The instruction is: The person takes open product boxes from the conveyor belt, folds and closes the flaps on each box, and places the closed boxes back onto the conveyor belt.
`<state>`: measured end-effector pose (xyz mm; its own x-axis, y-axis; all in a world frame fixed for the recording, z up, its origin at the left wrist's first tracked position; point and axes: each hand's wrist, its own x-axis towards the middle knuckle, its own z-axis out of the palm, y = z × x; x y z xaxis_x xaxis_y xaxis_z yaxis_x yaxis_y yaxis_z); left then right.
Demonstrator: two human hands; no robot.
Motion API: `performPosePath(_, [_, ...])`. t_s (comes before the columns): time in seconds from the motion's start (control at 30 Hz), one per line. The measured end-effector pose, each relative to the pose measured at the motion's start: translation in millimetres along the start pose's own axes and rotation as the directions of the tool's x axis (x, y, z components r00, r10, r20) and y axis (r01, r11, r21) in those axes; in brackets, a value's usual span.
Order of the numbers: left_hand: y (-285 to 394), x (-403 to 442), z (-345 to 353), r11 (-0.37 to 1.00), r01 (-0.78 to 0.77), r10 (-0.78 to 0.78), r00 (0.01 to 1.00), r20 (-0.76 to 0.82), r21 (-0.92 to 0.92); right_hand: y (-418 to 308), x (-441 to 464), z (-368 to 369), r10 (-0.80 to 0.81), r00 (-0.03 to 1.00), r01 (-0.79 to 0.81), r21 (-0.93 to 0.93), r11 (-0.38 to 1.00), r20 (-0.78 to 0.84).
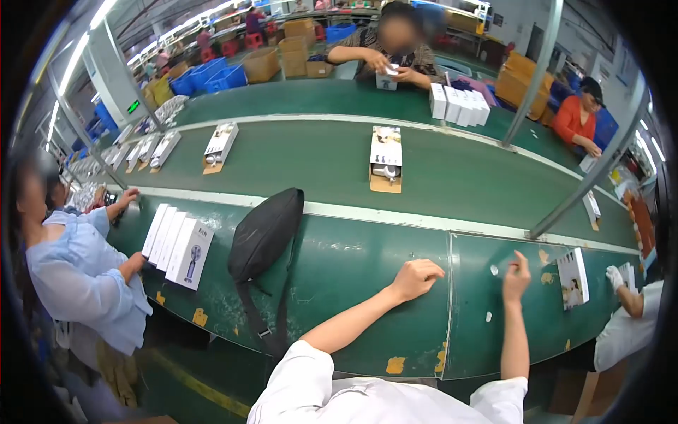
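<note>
Loosely curled and with nothing visible in it, my left hand is over the green worktable, left of the seam. My right hand is raised on the other side of the seam, a finger pointing up and a gap beside it; no object shows in it. Near it on the tabletop lie a small white piece and another whitish spot. Farther right stands a white printed box. A black bag with a strap lies to the left of my left hand.
White fan boxes stand at the left by a co-worker in light blue. Beyond the pale rail, an open box and others lie on the green belt. Co-workers are across and at the right, near metal posts.
</note>
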<state>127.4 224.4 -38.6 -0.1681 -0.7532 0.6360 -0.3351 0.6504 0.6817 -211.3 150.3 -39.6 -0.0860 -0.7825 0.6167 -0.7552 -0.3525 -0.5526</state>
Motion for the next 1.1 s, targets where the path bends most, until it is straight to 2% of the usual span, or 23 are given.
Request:
performPosePath(0.13, [27.5, 14.7, -29.6, 0.996, -0.035, 0.039, 0.998, -0.049, 0.088, -69.7, -21.2, 48.2, -0.067, 0.995, 0.047, 0.237, 0.970, 0.076])
performPosePath(0.27, [36.4, 31.9, -100.4, 0.949, -0.008, 0.055, 0.989, -0.140, 0.314, -110.9, -28.8, 70.2, -0.149, 0.979, 0.114, 0.229, 0.967, 0.140])
performPosePath(0.4, [4.8, 51.1, -204.6, 0.815, 0.255, -0.131, 0.956, -0.264, 0.520, -126.9, -30.7, 77.1, -0.297, 0.930, 0.269, 0.150, 0.951, 0.217])
performPosePath(0.47, [-6.4, 58.3, -263.8, 0.629, 0.516, -0.365, 0.856, -0.366, 0.581, -136.0, -32.3, 75.3, -0.394, 0.884, 0.376, 0.120, 0.919, 0.252])
performPosePath(0.57, [-62.1, 53.5, -345.1, 0.374, 0.652, -0.438, 0.751, -0.494, 0.660, -146.4, -31.7, 77.2, -0.420, 0.849, 0.407, 0.108, 0.907, 0.320])
performPosePath(0.63, [-106.5, 42.4, -388.4, 0.262, 0.692, -0.425, 0.708, -0.563, 0.672, -147.1, -31.7, 79.3, -0.424, 0.838, 0.414, 0.105, 0.904, 0.343])
performPosePath(0.7, [-152.9, 37.6, -429.8, 0.273, 0.705, -0.477, 0.690, -0.545, 0.654, -142.9, -28.5, 79.5, -0.414, 0.836, 0.405, 0.105, 0.908, 0.359])
performPosePath(0.73, [-164.8, 39.4, -441.0, 0.183, 0.690, -0.459, 0.690, -0.560, 0.700, -144.9, -26.0, 78.4, -0.417, 0.845, 0.404, 0.110, 0.908, 0.336])
performPosePath(0.77, [-179.3, 34.1, -459.0, 0.155, 0.701, -0.447, 0.678, -0.583, 0.696, -147.2, -25.9, 81.8, -0.444, 0.834, 0.433, 0.111, 0.895, 0.327])
performPosePath(0.83, [-197.9, 46.5, -466.5, 0.045, 0.781, -0.539, 0.545, -0.643, 0.623, -142.6, -20.0, 81.3, -0.478, 0.818, 0.468, 0.112, 0.876, 0.321])
performPosePath(0.93, [-236.7, 47.0, -473.2, -0.003, 0.816, -0.538, 0.486, -0.688, 0.578, -142.3, -14.8, 81.5, -0.486, 0.814, 0.463, 0.151, 0.873, 0.317])
performPosePath(1.0, [-247.2, 34.8, -496.0, -0.087, 0.854, -0.523, 0.399, -0.754, 0.512, -165.1, -14.0, 90.2, -0.512, 0.810, 0.483, 0.168, 0.859, 0.288])
performPosePath(1.07, [-259.4, 39.1, -491.5, -0.117, 0.847, -0.503, 0.400, -0.766, 0.519, -163.3, -15.1, 90.4, -0.491, 0.817, 0.455, 0.185, 0.871, 0.302])
performPosePath(1.1, [-264.0, 39.9, -489.9, -0.085, 0.847, -0.500, 0.419, -0.758, 0.524, -162.5, -15.5, 91.9, -0.480, 0.824, 0.445, 0.181, 0.877, 0.302])
